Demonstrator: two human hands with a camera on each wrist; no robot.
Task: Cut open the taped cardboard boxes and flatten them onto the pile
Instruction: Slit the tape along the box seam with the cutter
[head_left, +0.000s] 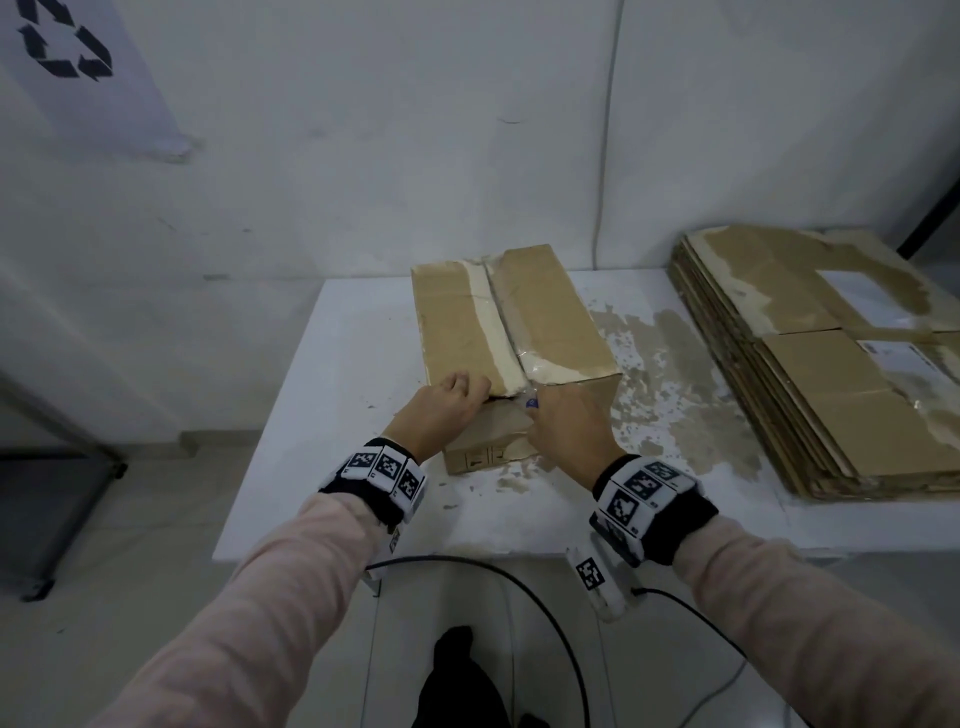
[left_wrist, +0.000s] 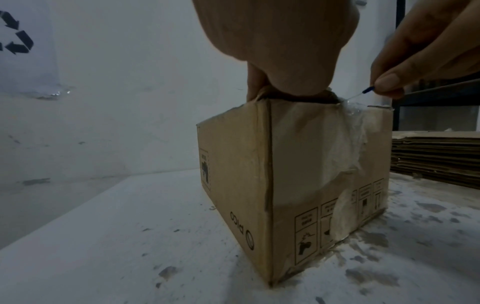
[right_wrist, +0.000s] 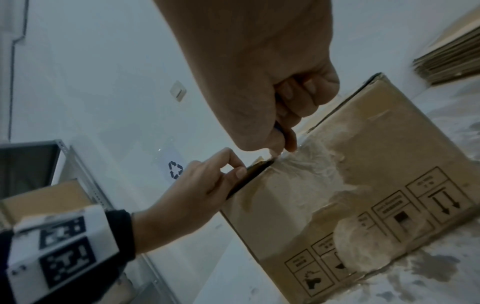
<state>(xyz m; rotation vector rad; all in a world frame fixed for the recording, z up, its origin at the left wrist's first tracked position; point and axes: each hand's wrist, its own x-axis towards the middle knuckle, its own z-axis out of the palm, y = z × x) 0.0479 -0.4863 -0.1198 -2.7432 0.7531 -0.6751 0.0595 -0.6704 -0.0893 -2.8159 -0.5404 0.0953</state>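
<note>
Cardboard box (head_left: 511, 338) on the white tabletop (head_left: 337, 364), long axis running away from the person toward the wall (head_left: 363, 156), near end facing the hands. Contents hidden: only a dark slit showing where the near top edge gapes. Tape along the top seam (head_left: 501, 332) whitish and wrinkled, bunched and torn over the near end face; printed handling symbols partly covered by it.

Pile of flattened boxes (head_left: 831, 389) at the right of the tabletop, well apart from the box, its right side cut off by the frame edge. Worn brown patches on the tabletop between the two.

Recycling sign (head_left: 67, 47) on the wall at upper left, partly cut off.

Left hand (head_left: 441, 410) at the near top left edge of the box, fingers curled over the flap edge, tips hidden in the slit. Right hand (head_left: 566, 426) closed round a thin cutter (left_wrist: 369, 89): only a blue tip and a sliver of blade showing at the taped seam, the handle hidden in the fist. Tool type hard to make out.
</note>
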